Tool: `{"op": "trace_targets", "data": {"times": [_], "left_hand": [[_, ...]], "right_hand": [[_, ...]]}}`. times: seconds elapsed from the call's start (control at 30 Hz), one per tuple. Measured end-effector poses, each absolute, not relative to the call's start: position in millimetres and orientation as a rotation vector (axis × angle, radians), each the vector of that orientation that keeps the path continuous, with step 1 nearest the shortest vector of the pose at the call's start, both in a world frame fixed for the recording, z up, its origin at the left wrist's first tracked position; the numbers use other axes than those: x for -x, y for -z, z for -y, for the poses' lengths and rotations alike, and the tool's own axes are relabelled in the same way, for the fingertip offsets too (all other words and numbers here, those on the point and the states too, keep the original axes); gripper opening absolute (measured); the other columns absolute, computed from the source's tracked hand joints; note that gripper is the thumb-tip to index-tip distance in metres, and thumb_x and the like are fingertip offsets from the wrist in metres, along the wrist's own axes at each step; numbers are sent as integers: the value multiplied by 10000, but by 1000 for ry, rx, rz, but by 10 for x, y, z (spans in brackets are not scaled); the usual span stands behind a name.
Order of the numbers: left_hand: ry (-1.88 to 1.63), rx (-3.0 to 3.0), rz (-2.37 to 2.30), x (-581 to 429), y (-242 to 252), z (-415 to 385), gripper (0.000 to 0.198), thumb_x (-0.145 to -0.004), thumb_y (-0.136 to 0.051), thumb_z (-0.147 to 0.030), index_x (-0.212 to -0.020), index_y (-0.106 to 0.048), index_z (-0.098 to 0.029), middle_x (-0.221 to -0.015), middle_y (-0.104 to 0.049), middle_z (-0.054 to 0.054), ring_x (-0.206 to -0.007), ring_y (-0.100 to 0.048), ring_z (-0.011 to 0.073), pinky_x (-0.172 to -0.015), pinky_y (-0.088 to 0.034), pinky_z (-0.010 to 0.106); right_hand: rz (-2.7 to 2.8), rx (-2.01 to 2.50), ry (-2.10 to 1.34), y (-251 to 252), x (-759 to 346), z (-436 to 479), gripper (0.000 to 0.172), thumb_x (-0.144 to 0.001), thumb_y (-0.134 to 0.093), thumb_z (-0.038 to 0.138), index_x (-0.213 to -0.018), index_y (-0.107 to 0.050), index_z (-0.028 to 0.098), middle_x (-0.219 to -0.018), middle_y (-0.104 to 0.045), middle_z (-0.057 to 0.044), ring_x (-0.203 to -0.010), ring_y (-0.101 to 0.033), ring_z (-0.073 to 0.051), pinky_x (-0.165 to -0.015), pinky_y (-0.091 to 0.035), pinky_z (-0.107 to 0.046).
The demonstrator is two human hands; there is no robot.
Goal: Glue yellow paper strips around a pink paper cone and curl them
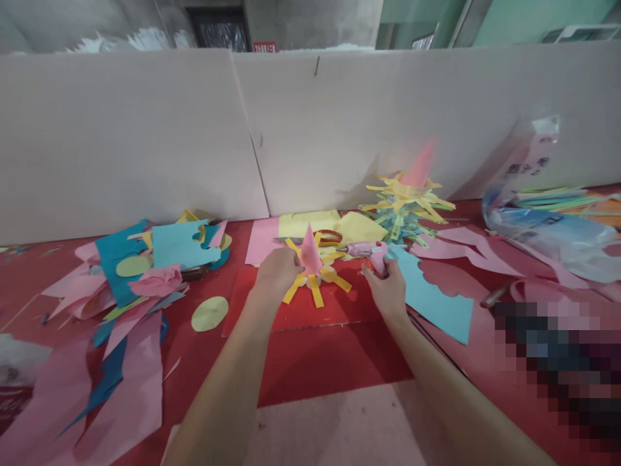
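A pink paper cone (310, 251) stands in the middle of yellow paper strips (317, 294) that spread outward like rays. My left hand (277, 272) is closed at the cone's left side, with the fingertips against its lower edge. To the right lies a pink glue gun (363, 249), its nozzle pointing left toward the cone. My right hand (391, 285) has its thumb and fingers around the gun's handle. Beneath the cone is a red board (272, 314). Scissors with red handles (330, 237) lie just behind the cone, partly hidden by it.
A taller layered paper piece with a pink cone top (417, 171) stands back right. Blue cut paper (436, 294) lies beside my right hand. Paper scraps (130, 349) and a yellow disc (209, 314) are at left. Plastic bags (548, 220) lie right; a white panel (145, 142) rises behind.
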State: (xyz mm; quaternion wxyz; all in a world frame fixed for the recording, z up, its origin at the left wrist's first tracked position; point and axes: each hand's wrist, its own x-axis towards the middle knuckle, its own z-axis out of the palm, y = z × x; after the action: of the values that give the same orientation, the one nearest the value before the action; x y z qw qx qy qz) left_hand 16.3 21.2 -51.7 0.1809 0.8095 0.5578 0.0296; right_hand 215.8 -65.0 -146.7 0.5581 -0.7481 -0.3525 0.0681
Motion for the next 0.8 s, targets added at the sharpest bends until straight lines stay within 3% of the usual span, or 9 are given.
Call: {"op": "trace_targets", "data": {"times": [0.2,0.37,0.47,0.6,0.8], "left_hand": [[85,-2243,-1487,-226,735,-283,132,-696,-608,-279,-690,-657,-156,-771,-690,95,-731,-640,205,-565,-400,249],[99,-2201,-1528,-285,890,-296,383,-734,-521,-521,-766,-655,-164,-727,-678,91,-732,-639,222,-561,-398,265],[108,-2187,-1559,-309,971,-318,469,-689,-529,-612,-785,-650,-169,-695,-667,87,-739,-638,235,-575,-401,276],[116,-2187,-1549,-304,1030,-357,483,-620,-593,-625,-787,-640,-174,-678,-657,78,-742,-636,242,-569,-394,275],[101,-2171,-1511,-279,1048,-385,404,-631,-614,-571,-719,-615,-176,-643,-644,56,-707,-631,216,-550,-390,256]], "right_hand": [[828,1808,-208,1446,-2143,662,435,-649,-607,497,-932,-533,175,-705,-521,25,-646,-451,-136,-646,-379,-259],[847,1845,-204,1442,-2134,665,438,-643,-608,492,-938,-535,176,-689,-529,21,-638,-461,-143,-646,-383,-266],[873,1867,-178,1443,-2126,669,442,-643,-599,495,-944,-537,178,-672,-528,21,-622,-462,-145,-641,-384,-269],[915,1945,-200,1437,-2113,677,444,-658,-576,504,-971,-540,191,-696,-558,7,-630,-500,-162,-623,-394,-275],[1035,2083,-213,1418,-2084,697,462,-697,-560,459,-1082,-516,208,-917,-641,-57,-799,-600,-215,-662,-428,-292]]}}
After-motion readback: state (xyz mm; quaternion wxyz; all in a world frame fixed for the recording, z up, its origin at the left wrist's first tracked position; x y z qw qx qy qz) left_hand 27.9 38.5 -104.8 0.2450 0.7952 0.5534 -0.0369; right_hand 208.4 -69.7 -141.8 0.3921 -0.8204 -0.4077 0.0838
